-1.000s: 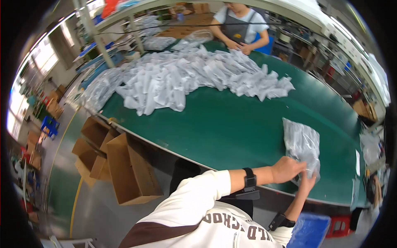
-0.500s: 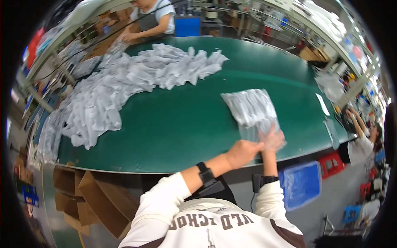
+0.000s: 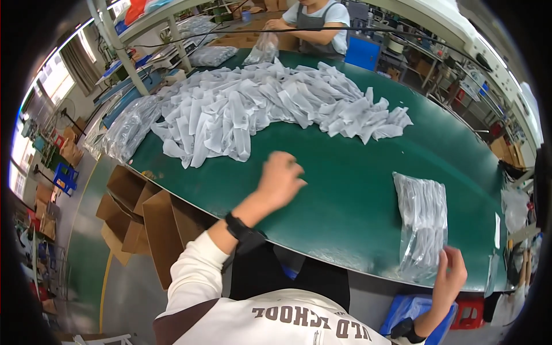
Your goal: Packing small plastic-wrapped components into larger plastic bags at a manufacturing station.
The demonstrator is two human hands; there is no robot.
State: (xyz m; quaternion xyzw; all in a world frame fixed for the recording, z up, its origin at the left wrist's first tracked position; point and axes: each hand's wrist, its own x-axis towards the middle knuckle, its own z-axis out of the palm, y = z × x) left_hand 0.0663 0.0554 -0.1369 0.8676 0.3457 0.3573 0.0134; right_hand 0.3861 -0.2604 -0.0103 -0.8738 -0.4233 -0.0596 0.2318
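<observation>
My left hand [image 3: 280, 183] hangs over the middle of the green table, fingers bent and a little apart, holding nothing. It is nearest to a long heap of whitish, translucent wrapped pieces [image 3: 224, 109]. To the right lies a clear plastic bag [image 3: 422, 215], filled with a row of the same whitish pieces. Beside the bag's lower right edge is my right hand [image 3: 451, 273], fingertips at the plastic and fingers loosely apart. Whether it touches the bag is hard to tell.
Clear-wrapped bundles [image 3: 132, 126] lie at the table's left end. Cardboard boxes [image 3: 164, 224] stand below the near left edge. A blue plastic-lined bin [image 3: 402, 310] is under the right side. Across the table, a co-worker [image 3: 319, 29] handles a clear bag [image 3: 264, 49].
My left hand has left the bag and swung left toward the heap. The bag now lies flat near the table edge, with my right hand at its side. The view has turned left.
</observation>
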